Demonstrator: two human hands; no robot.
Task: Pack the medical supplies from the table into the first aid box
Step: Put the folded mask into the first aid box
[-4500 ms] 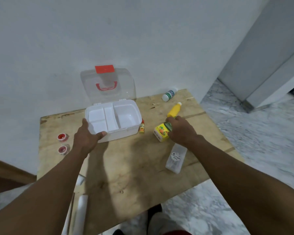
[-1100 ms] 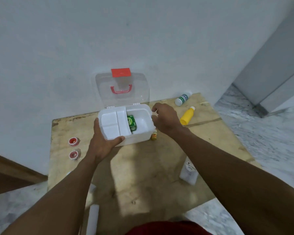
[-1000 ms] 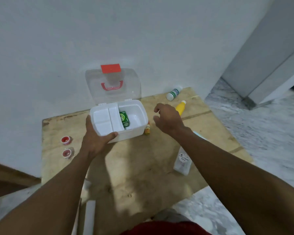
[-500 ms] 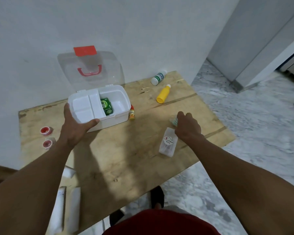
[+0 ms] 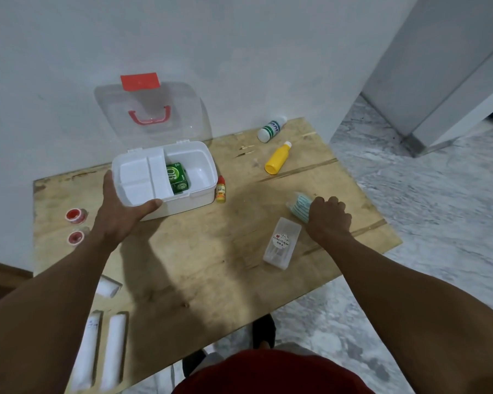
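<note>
The white first aid box (image 5: pixel 199 199) stands open at the back of the wooden table (image 5: pixel 199 268), its clear lid (image 5: pixel 151 109) leaning on the wall. A green packet (image 5: pixel 177 176) lies in its right compartment. My left hand (image 5: pixel 120 211) grips the box's front left corner. My right hand (image 5: pixel 328 216) is closed on a pale blue striped pack (image 5: pixel 300 207) lying on the table's right side. A clear plastic case (image 5: pixel 281 243) lies just left of that hand.
A small red-capped dropper bottle (image 5: pixel 220 190) stands against the box's right side. A yellow bottle (image 5: pixel 278 158) and a white green-labelled bottle (image 5: pixel 271 129) lie at the back right. Two red tape rolls (image 5: pixel 76 216) sit left, white gauze rolls (image 5: pixel 113 354) near the front left edge.
My right hand left the box after the green packet went in, swung right across the table and has closed on the blue striped pack. My left hand stayed on the box.
</note>
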